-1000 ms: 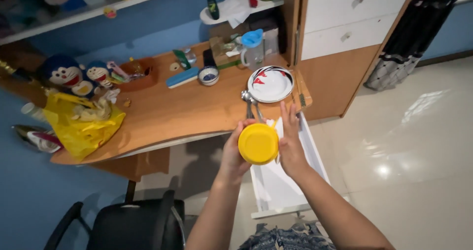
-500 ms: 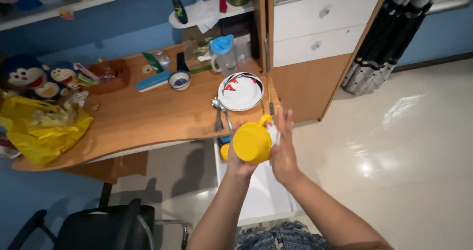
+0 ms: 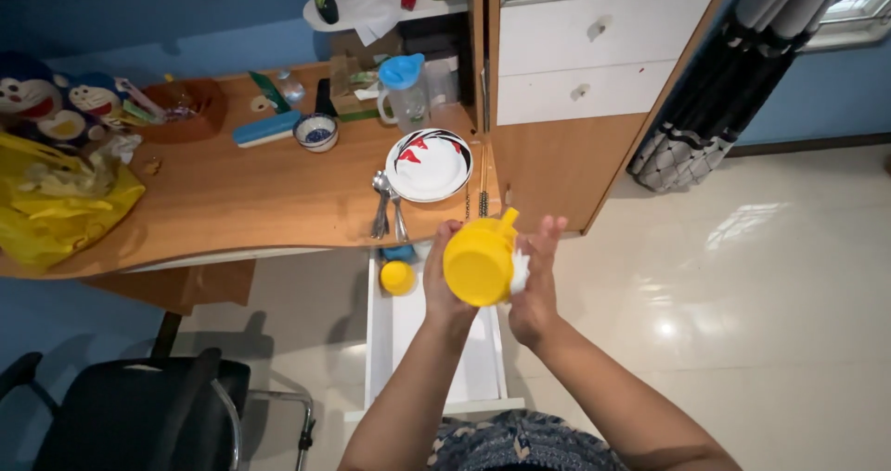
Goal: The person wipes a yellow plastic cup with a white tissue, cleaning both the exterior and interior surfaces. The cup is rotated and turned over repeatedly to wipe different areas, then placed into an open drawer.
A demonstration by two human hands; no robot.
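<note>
We hold a yellow cup [image 3: 480, 265] at the centre of the frame, above the open white drawer [image 3: 382, 346] that juts out below the counter [image 3: 232, 202]. Our left hand [image 3: 444, 281] has its grip closed round the cup's left side, the base turned toward us and the handle pointing up. Our right hand [image 3: 536, 281] lies flat, fingers spread, pressing something white [image 3: 520, 271] against the cup's right side; we cannot tell what it is.

Against a second ago, the cup has turned: then its round base faced us squarely, now it is tilted and the handle shows at the top. The view has also swung, so the white plate with red marks [image 3: 429, 163] and the spoons [image 3: 385, 202] now lie just above the cup. A small yellow lid [image 3: 397, 277] shows in the drawer's upper corner. By our judgement the cup is being wiped and rotated in hand.
</note>
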